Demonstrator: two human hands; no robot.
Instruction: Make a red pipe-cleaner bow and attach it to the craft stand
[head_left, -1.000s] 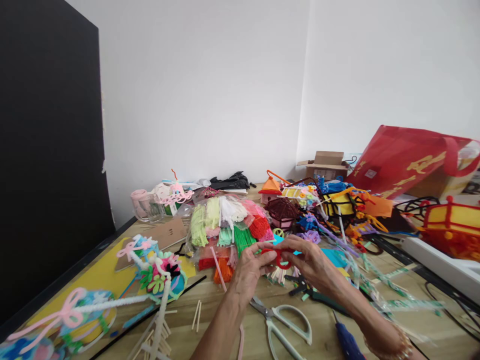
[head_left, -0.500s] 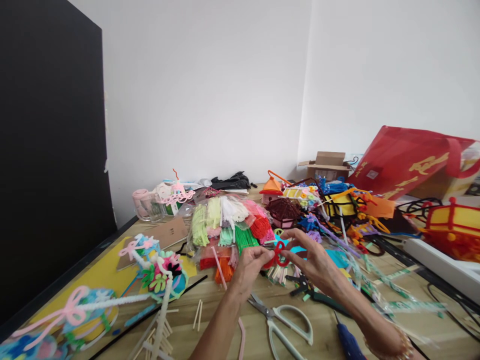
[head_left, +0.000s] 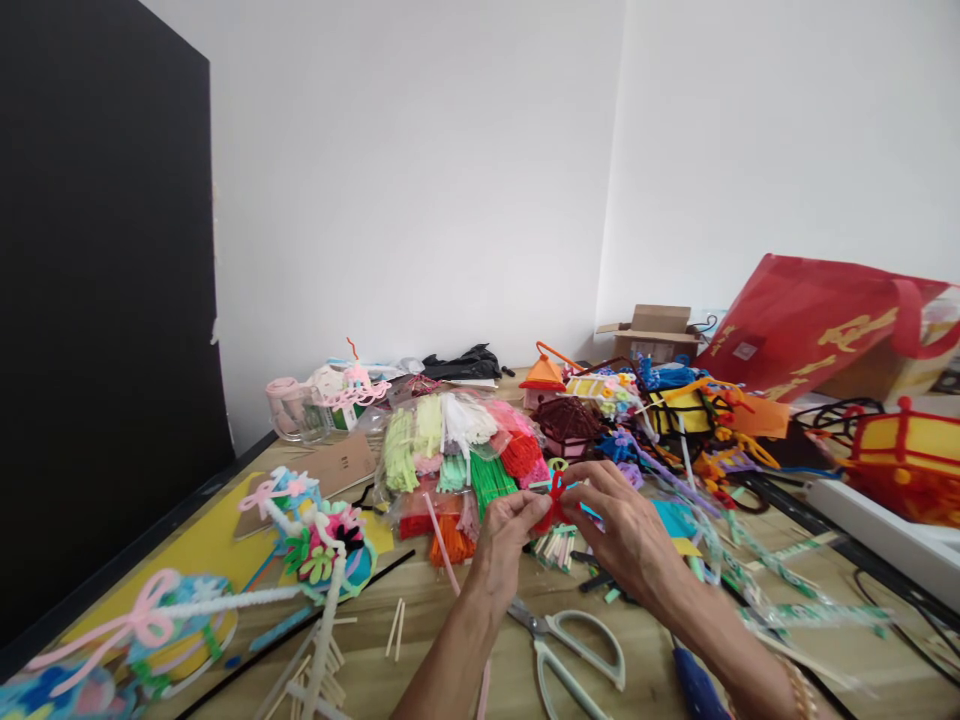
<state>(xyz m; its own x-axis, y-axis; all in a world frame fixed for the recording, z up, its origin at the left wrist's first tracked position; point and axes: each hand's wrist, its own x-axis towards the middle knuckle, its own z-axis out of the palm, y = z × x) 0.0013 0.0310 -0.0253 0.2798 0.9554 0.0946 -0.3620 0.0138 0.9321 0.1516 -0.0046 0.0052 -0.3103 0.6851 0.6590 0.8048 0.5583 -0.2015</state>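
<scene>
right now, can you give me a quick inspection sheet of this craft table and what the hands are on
surface: wooden table, mostly covered with craft material.
job's things: red pipe cleaner piece, twisted, held above the table.
clutter: bags of pipe cleaners behind the hands; scissors and blue-handled tool nearer the camera; pipe cleaner models at the left.
grippers: left hand and right hand both pinch the red piece with their fingertips.
cables: thin black cord at the right edge.
surroundings: white wall, black panel on the left, red bag and cardboard box at the back.
</scene>
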